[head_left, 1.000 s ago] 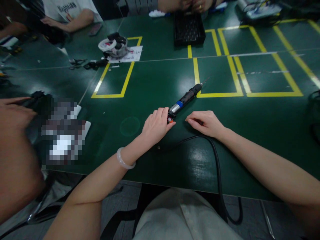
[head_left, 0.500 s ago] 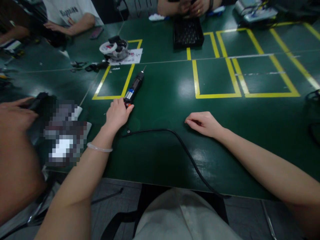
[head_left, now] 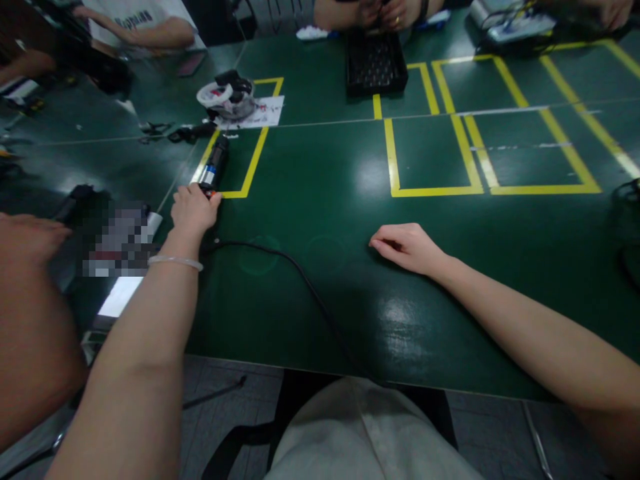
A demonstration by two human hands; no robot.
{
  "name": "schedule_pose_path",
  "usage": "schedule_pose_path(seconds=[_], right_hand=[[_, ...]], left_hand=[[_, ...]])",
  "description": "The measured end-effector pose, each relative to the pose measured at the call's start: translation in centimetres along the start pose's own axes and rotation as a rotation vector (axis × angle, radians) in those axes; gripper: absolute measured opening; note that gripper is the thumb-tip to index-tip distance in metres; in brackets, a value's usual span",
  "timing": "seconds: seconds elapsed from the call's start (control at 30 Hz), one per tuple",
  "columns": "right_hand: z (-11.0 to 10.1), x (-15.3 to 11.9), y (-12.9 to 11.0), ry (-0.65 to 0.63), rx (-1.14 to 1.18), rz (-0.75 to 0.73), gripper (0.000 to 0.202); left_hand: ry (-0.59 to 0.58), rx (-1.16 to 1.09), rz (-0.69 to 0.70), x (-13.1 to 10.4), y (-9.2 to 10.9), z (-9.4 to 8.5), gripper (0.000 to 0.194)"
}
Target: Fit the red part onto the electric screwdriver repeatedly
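Note:
My left hand (head_left: pixel 193 212) is closed around the rear end of a black electric screwdriver (head_left: pixel 215 162) with a blue-and-white label. The tool's front end points away from me, over the left part of a yellow tape rectangle (head_left: pixel 255 167) on the green table. A black cord (head_left: pixel 295 261) trails from the tool's rear and runs over the table toward the edge by my lap. My right hand (head_left: pixel 407 247) rests on the bare table top with its fingers curled in and nothing visible in them.
Beyond the screwdriver, a clear bag with a white roll (head_left: pixel 220 95) sits on a paper sheet (head_left: pixel 273 111). A black tray (head_left: pixel 377 67) stands at the far side, before another person's hands. A co-worker's arm (head_left: pixel 35 300) and a blurred-out object (head_left: pixel 120 233) are at the left.
My left hand has moved left with the screwdriver, bringing it over the tape rectangle, and the cord has followed. My right hand has stayed put.

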State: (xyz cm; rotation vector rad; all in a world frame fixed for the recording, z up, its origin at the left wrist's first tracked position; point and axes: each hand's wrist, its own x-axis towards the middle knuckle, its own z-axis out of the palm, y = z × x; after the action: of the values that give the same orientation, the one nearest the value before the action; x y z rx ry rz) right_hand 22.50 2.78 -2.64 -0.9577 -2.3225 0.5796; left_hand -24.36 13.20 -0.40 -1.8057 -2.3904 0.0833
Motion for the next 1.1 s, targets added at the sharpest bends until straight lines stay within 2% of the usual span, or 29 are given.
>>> schedule_pose_path(seconds=[0.23,0.4,0.53,0.87,1.1], right_hand=[[0.1,0.0,0.0,-0.012,-0.008,-0.014,0.025],[0.1,0.0,0.0,-0.02,-0.018,-0.01,0.026],[0.2,0.0,0.1,-0.031,-0.025,-0.005,0.026],[0.3,0.1,0.0,-0.043,-0.04,-0.005,0.027],[0.4,0.2,-0.1,-0.033,-0.011,0.02,0.029]], left_hand=[[-0.014,0.029,-0.005,1.1,-0.7,0.5,0.07],[0.014,0.005,0.006,0.7,-0.8,0.7,0.09],[0.021,-0.042,-0.028,0.4,-0.4,0.4,0.087],[0.066,-0.126,-0.041,-1.8,2.9,-0.4,0.064],[0.085,-0.156,0.059,-6.1,6.4,-1.0,0.055]])
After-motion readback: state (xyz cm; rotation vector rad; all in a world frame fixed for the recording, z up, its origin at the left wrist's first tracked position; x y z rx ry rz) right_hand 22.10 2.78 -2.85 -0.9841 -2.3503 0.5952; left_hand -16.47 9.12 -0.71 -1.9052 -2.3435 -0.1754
